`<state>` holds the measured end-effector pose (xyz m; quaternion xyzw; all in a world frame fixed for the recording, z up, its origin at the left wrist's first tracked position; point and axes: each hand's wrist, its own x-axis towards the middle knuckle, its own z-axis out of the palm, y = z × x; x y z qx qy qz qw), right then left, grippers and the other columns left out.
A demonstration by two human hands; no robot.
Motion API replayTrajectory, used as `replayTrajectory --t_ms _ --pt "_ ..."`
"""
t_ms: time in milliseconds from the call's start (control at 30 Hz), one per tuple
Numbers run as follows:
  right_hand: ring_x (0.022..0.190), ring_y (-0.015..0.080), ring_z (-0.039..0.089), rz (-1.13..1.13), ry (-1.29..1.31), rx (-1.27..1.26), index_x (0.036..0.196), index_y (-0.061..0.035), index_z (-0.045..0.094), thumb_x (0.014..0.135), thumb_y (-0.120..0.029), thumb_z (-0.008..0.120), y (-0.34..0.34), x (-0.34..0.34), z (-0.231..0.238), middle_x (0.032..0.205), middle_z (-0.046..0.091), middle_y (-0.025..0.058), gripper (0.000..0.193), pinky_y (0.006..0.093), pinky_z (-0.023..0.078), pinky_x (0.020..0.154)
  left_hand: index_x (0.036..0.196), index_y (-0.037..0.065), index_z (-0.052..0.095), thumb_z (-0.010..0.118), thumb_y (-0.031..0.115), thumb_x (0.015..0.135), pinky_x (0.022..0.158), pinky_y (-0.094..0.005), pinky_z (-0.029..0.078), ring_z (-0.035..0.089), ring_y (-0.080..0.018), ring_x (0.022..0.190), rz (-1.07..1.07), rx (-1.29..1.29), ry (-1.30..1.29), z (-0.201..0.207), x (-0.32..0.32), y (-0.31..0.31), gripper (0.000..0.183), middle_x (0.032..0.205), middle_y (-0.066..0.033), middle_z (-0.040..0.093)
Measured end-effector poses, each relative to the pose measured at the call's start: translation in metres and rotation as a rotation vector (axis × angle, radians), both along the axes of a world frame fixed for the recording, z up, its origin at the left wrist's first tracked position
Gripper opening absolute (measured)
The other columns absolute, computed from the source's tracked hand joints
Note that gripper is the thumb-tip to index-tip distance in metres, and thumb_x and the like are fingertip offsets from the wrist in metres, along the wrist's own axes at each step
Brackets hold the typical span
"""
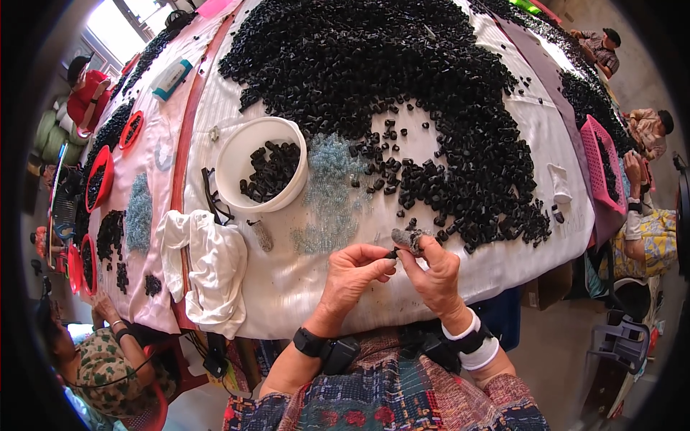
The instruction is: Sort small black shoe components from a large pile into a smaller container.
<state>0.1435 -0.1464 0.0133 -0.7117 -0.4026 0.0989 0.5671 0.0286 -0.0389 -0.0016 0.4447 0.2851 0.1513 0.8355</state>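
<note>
Near-right of the white bucket [234,154], a small black piece [392,253] was pinched between the fingers [365,253] of left hand [352,279] and right hand [437,274], its long axis laid roughly crosswise, neither hand nearer.

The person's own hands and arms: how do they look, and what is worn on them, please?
The left hand has bare fingers; its wrist carries a black band with a boxy dark unit. The right hand wears a grey finger cover, a white cuff and a black strap. The sleeves are dark, with multicoloured patterns.
</note>
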Motion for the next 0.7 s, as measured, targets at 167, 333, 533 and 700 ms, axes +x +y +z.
replayTrajectory --t_ms 167,333,533,700 --pt "0.068 0.0248 0.065 -0.013 -0.087 -0.061 0.093 -0.0008 0.061 0.074 0.005 0.066 -0.002 -0.002 0.001 0.080 0.065 0.0134 0.020 0.0302 0.050 0.060 0.095 -0.003 0.064 0.068 0.000 0.079 0.061 -0.0243 0.054 0.066 -0.0159 0.070 -0.006 0.000 0.021 -0.005 -0.001 -0.002 0.017 0.083 -0.0107 0.067" --pt "0.069 0.0269 0.064 -0.020 -0.054 -0.068 0.093 -0.0009 0.061 0.075 0.005 0.065 -0.001 -0.002 -0.002 0.080 0.064 0.0148 0.020 0.0316 0.050 0.059 0.096 -0.004 0.063 0.068 0.001 0.079 0.062 -0.0247 0.055 0.066 -0.0173 0.072 -0.006 -0.039 0.110 0.002 0.004 -0.002 0.018 0.085 -0.0114 0.067" --pt "0.068 0.0297 0.062 -0.028 -0.113 -0.091 0.092 -0.0004 0.060 0.074 0.005 0.065 0.002 -0.002 -0.005 0.079 0.062 0.0152 0.020 0.0339 0.049 0.059 0.099 -0.003 0.063 0.068 0.004 0.080 0.065 -0.0266 0.055 0.066 -0.0185 0.079 -0.041 -0.137 0.168 0.006 0.007 0.003 0.021 0.089 -0.0116 0.067" --pt "0.069 0.0315 0.061 -0.033 -0.162 -0.093 0.090 0.0005 0.059 0.072 0.006 0.065 0.003 -0.002 -0.003 0.078 0.061 0.0154 0.020 0.0357 0.049 0.060 0.101 -0.002 0.062 0.068 0.006 0.081 0.065 -0.0266 0.055 0.066 -0.0190 0.080 -0.060 -0.208 0.194 0.010 0.009 0.007 0.023 0.091 -0.0110 0.066"
